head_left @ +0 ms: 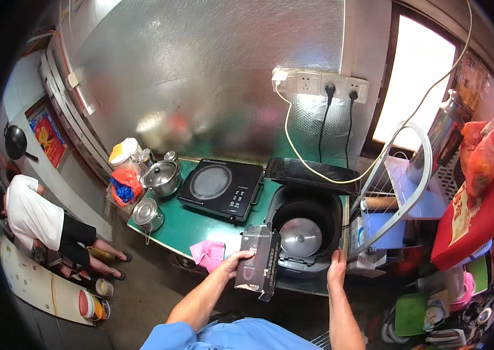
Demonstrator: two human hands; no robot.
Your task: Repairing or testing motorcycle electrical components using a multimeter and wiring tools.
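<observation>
Head-worn fisheye, looking down, near the hands (234,263), facing the green counter (175,224)

On the table (172,232), the cooktop (219,189) lies between pot (163,179) at left and cooker (305,265) at right.

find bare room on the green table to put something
Bare tabletop lies between the small lidded canister, black hotplate and pink cloth. Crowded: left end, around steel pot and orange bag; right end, under open cooker.
</observation>
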